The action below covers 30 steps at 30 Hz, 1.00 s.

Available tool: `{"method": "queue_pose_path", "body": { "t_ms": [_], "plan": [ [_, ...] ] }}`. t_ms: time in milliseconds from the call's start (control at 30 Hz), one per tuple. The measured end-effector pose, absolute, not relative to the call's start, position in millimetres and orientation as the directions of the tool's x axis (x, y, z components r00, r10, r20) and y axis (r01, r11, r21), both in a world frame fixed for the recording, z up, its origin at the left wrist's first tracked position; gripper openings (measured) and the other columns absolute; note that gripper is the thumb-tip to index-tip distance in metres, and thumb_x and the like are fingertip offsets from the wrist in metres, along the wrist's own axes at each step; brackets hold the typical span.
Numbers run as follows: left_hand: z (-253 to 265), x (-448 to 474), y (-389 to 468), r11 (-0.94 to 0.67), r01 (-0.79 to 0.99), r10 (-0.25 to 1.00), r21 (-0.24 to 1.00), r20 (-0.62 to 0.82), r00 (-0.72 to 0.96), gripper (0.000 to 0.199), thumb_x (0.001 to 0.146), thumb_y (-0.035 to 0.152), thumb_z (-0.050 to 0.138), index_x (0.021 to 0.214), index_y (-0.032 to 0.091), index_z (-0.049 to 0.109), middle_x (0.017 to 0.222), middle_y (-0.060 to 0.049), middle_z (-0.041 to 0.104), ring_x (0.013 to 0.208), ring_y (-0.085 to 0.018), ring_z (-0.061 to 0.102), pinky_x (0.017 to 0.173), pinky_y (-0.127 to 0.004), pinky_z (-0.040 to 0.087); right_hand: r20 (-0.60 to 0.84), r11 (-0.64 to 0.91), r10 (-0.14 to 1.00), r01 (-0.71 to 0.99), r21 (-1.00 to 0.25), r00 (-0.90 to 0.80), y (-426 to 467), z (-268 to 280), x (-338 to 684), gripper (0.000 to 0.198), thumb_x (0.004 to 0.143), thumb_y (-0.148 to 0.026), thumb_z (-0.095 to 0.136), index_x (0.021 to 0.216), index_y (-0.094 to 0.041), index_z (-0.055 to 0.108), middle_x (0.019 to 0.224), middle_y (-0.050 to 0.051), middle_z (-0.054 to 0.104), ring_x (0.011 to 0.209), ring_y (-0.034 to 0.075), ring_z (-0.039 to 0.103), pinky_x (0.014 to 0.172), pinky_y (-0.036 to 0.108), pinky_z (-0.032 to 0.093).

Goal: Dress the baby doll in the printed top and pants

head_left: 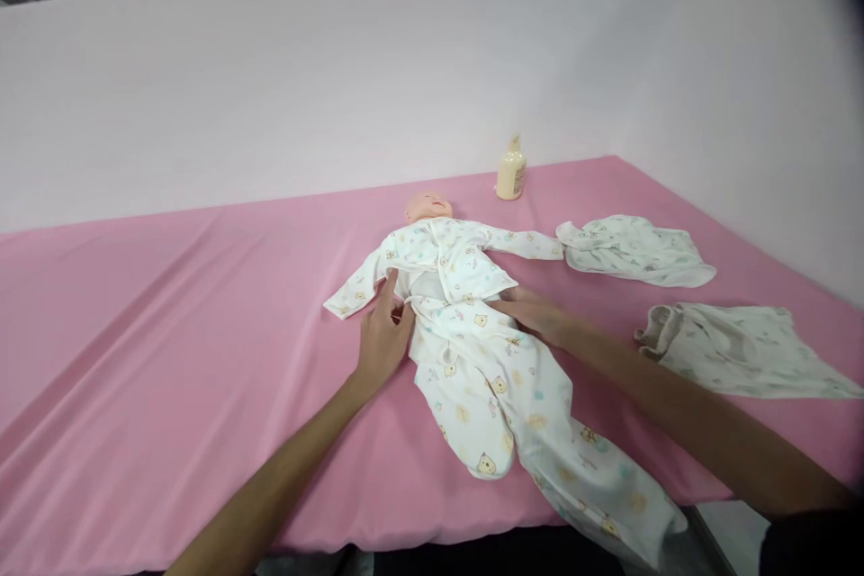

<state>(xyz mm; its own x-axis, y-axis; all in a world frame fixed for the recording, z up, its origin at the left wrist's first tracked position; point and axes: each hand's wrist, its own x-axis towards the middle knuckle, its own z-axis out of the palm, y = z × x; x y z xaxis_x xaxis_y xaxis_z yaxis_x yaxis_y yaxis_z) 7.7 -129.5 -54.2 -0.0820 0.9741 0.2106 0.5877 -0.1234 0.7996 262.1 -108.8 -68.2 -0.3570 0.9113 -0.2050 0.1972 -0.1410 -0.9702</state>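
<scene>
while the left hand [384,335] pinches the bear-print pants [482,351] against the doll [429,206] on the pink sheet [168,333], the right hand [540,315] hides its grip; fitting them seems the step, calling for even tugging.

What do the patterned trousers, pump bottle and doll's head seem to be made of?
Patterned trousers: soft matte cloth, perhaps cotton, by loose folds.
Pump bottle: probably smooth plastic, by its moulded-looking pump top.
Doll's head: perhaps vinyl, by its smooth look.
</scene>
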Motion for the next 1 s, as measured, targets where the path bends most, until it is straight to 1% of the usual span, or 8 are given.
{"method": "queue_pose_path", "body": {
  "t_ms": [100, 167, 267, 367, 500, 633, 833, 1000],
  "plan": [
    [-56, 7, -135, -0.087, 0.491, 0.984, 0.867, 0.152, -0.095, 0.060, 0.085, 0.039, 0.058, 0.140, 0.023, 0.044, 0.097, -0.004, 0.067, 0.085, -0.019, 0.063, 0.076, -0.032, 0.049, -0.314, -0.280, 0.880, 0.144, -0.949, -0.358, -109, -68, 263, 0.029, 0.081, -0.047, 0.070, 0.093, -0.021, 0.068, 0.099, 0.008, 0.072, 0.099, 0.025, 0.067, 0.081, 0.033, 0.054],
    [-57, 5, -141, -0.021, 0.398, 0.991, 0.917, 0.073, -0.114, 0.060, 0.083, 0.039, 0.062, 0.137, 0.024, 0.040, 0.105, -0.005, 0.065, 0.090, -0.019, 0.063, 0.078, -0.032, 0.051, -0.283, -0.219, 0.912, 0.231, -0.948, -0.296, -113, -66, 264, 0.033, 0.083, -0.052, 0.067, 0.096, -0.021, 0.066, 0.101, 0.009, 0.070, 0.096, 0.025, 0.066, 0.078, 0.032, 0.053],
    [-57, 2, -155, 0.142, 0.234, 0.987, 0.962, -0.119, -0.111, 0.052, 0.083, 0.036, 0.062, 0.129, 0.026, 0.040, 0.117, -0.007, 0.061, 0.097, -0.018, 0.063, 0.078, -0.031, 0.053, -0.116, -0.022, 0.977, 0.453, -0.891, -0.181, -125, -58, 265, 0.034, 0.088, -0.055, 0.058, 0.095, -0.021, 0.059, 0.097, 0.009, 0.067, 0.087, 0.024, 0.064, 0.070, 0.033, 0.050],
    [-56, 1, -185, 0.243, 0.215, 0.968, 0.946, -0.223, -0.111, 0.050, 0.084, 0.043, 0.064, 0.126, 0.026, 0.044, 0.130, -0.009, 0.055, 0.110, -0.021, 0.060, 0.084, -0.032, 0.052, 0.177, 0.224, 0.974, 0.700, -0.679, -0.140, -140, -42, 260, 0.025, 0.093, -0.047, 0.052, 0.093, -0.022, 0.058, 0.099, 0.010, 0.064, 0.091, 0.027, 0.060, 0.076, 0.038, 0.046],
    [-63, 10, -255, 0.094, 0.409, 0.970, 0.908, 0.009, -0.242, 0.040, 0.083, 0.046, 0.066, 0.114, 0.026, 0.053, 0.108, -0.005, 0.059, 0.097, -0.020, 0.058, 0.087, -0.033, 0.049, 0.321, 0.471, 0.881, 0.703, -0.532, -0.347, -144, -20, 242, 0.021, 0.093, -0.041, 0.053, 0.100, -0.022, 0.057, 0.108, 0.011, 0.061, 0.103, 0.029, 0.056, 0.086, 0.041, 0.042],
    [-89, 41, -319, -0.123, 0.401, 0.992, 0.908, 0.117, 0.039, 0.012, 0.093, 0.033, 0.054, 0.086, 0.024, 0.059, 0.072, -0.001, 0.056, 0.063, -0.013, 0.052, 0.057, -0.025, 0.045, 0.193, 0.521, 0.834, 0.623, -0.584, -0.517, -124, -14, 219, 0.030, 0.085, -0.049, 0.063, 0.098, -0.023, 0.055, 0.107, 0.008, 0.059, 0.101, 0.027, 0.054, 0.081, 0.037, 0.040],
    [-122, 77, -338, -0.401, 0.622, 0.883, 0.672, 0.465, 0.067, 0.024, 0.092, 0.023, 0.056, 0.115, 0.026, 0.063, 0.098, -0.009, 0.068, 0.087, -0.020, 0.065, 0.074, -0.034, 0.055, 0.137, 0.632, 0.711, 0.542, -0.553, -0.690, -97, -13, 206, 0.023, 0.086, -0.033, 0.054, 0.073, -0.022, 0.038, 0.077, 0.000, 0.048, 0.074, 0.017, 0.042, 0.067, 0.030, 0.031],
    [-128, 81, -337, -0.348, 0.842, 0.823, 0.412, 0.565, 0.064, 0.032, 0.088, 0.024, 0.063, 0.120, 0.024, 0.063, 0.107, -0.011, 0.072, 0.103, -0.029, 0.066, 0.091, -0.046, 0.049, 0.180, 0.529, 0.809, 0.558, -0.640, -0.560, -95, -12, 210, 0.018, 0.086, -0.026, 0.049, 0.077, -0.023, 0.034, 0.069, -0.004, 0.039, 0.063, 0.014, 0.034, 0.059, 0.029, 0.024]
  ]
}}
